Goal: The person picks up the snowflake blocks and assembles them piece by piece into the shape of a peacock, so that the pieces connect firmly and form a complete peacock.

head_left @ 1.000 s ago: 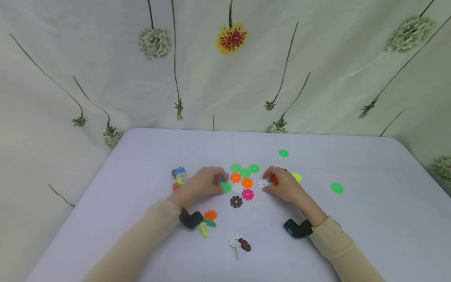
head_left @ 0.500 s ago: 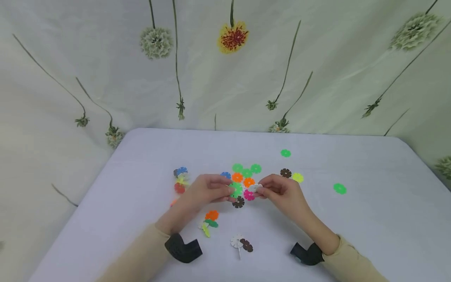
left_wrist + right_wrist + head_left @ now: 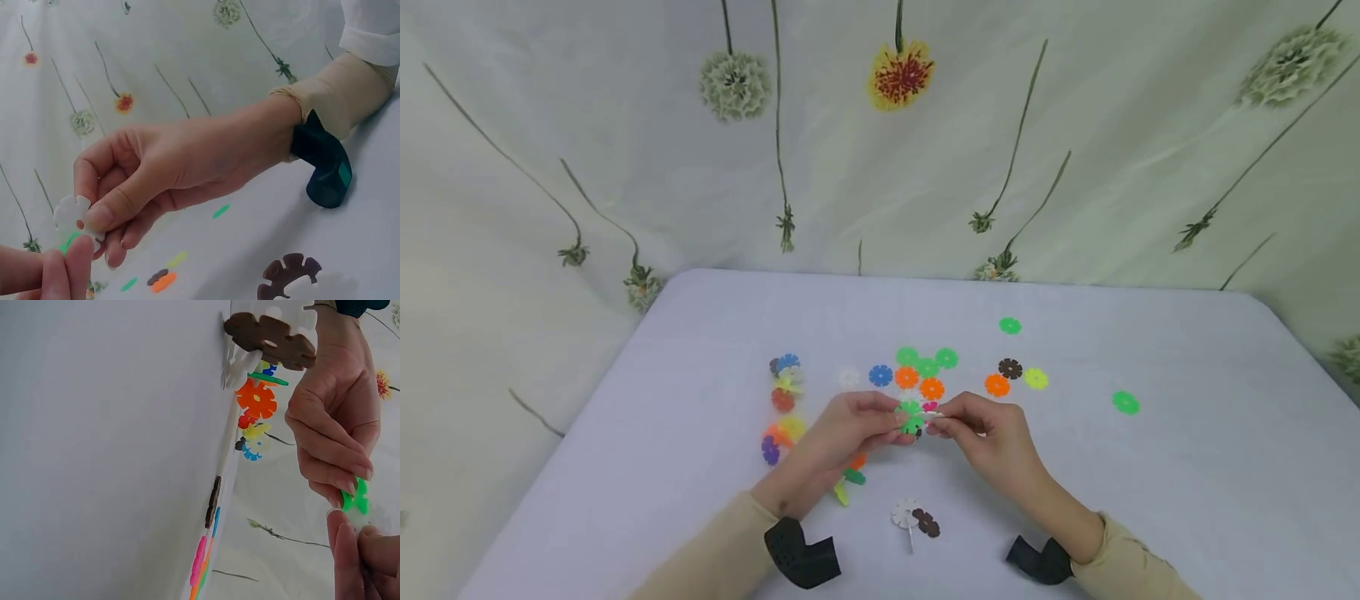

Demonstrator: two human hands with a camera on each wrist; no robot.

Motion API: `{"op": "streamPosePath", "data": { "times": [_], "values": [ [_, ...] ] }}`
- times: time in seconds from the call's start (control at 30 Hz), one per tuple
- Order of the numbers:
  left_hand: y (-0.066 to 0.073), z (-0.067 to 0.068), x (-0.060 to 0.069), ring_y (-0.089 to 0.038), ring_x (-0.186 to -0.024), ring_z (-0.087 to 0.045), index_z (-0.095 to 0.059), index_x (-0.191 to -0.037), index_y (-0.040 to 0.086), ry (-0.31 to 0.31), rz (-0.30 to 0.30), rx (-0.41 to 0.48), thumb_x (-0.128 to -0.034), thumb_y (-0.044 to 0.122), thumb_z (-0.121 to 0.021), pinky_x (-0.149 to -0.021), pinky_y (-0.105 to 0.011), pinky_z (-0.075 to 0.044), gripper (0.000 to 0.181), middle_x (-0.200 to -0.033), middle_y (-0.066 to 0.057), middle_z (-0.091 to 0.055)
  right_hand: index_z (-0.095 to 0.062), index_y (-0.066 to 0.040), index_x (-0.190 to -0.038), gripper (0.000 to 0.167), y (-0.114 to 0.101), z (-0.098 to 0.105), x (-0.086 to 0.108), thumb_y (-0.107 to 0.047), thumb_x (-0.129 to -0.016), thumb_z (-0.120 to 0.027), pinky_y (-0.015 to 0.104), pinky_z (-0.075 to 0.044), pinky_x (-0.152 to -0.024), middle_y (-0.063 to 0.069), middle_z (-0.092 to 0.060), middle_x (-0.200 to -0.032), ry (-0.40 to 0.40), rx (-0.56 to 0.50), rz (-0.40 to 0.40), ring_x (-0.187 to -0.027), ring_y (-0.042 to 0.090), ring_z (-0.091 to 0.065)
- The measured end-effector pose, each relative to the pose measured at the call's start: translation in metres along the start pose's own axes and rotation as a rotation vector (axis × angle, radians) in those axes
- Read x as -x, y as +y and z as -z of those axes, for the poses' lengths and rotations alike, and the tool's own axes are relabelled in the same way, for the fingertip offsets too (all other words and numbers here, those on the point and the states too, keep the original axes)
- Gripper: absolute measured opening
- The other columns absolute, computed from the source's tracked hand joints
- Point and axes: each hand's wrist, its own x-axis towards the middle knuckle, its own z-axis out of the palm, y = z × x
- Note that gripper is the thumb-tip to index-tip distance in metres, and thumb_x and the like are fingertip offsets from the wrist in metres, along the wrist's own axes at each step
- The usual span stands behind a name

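My left hand (image 3: 861,429) pinches a green notched snowflake disc (image 3: 910,417) between thumb and fingers. Opposite it, my right hand (image 3: 992,437) pinches a white notched disc (image 3: 931,415), seen nearly edge-on in the head view. The discs meet between the hands, above the table. From the left wrist, the white disc (image 3: 67,215) shows its face under the right thumb, and the green one pokes out beside it. In the right wrist view the green disc (image 3: 356,497) sticks out of the left fingertips; the right fingers partly cover the white one. How far their slots interlock is unclear.
Loose discs lie behind the hands, among them blue (image 3: 881,375), orange (image 3: 932,388) and green (image 3: 947,358). Joined pieces stand at left near a red disc (image 3: 782,400). Nearer the front is a white disc (image 3: 906,512) with a brown one (image 3: 927,523).
Both hands have lifted discs off the table, the left a green one and the right a white one. They have moved toward each other, bringing the discs together.
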Motion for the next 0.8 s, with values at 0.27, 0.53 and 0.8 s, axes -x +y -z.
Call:
{"op": "streamPosePath", "data": {
  "times": [0.27, 0.53, 0.8],
  "values": [
    [0.003, 0.005, -0.005, -0.027, -0.094, -0.065, -0.051, -0.118, -0.008, 0.014, -0.091, 0.043, -0.091, 0.009, -0.062, -0.085, -0.029, -0.048, 0.034, -0.101, -0.017, -0.061, -0.067, -0.002, -0.104, 0.026, 0.015, 0.026, -0.02, 0.002, -0.079, -0.072, 0.028, -0.054, -0.062, 0.01, -0.067, -0.098, -0.121, 0.083, -0.232, -0.072, 0.022, -0.066],
    [-0.001, 0.005, -0.01, -0.028, -0.091, -0.064, -0.055, -0.113, -0.006, 0.029, -0.123, -0.1, -0.0878, 0.009, -0.066, -0.085, -0.033, -0.049, 0.031, -0.097, -0.014, -0.06, -0.065, -0.001, -0.11, 0.028, 0.067, 0.083, -0.022, -0.008, -0.083, -0.071, 0.034, -0.045, -0.066, 0.011, -0.053, -0.093, -0.268, 0.496, -0.48, -0.076, 0.022, -0.05],
    [-0.002, 0.001, -0.009, -0.028, -0.088, -0.064, -0.059, -0.103, -0.006, 0.01, -0.12, -0.133, -0.0866, 0.014, -0.068, -0.084, -0.032, -0.05, 0.027, -0.089, -0.012, -0.065, -0.06, -0.001, -0.091, 0.013, 0.062, 0.074, -0.025, 0.001, -0.081, -0.07, 0.028, -0.048, -0.061, 0.004, -0.059, -0.08, -0.23, 0.402, -0.448, -0.068, 0.02, -0.054]
  ]
}}
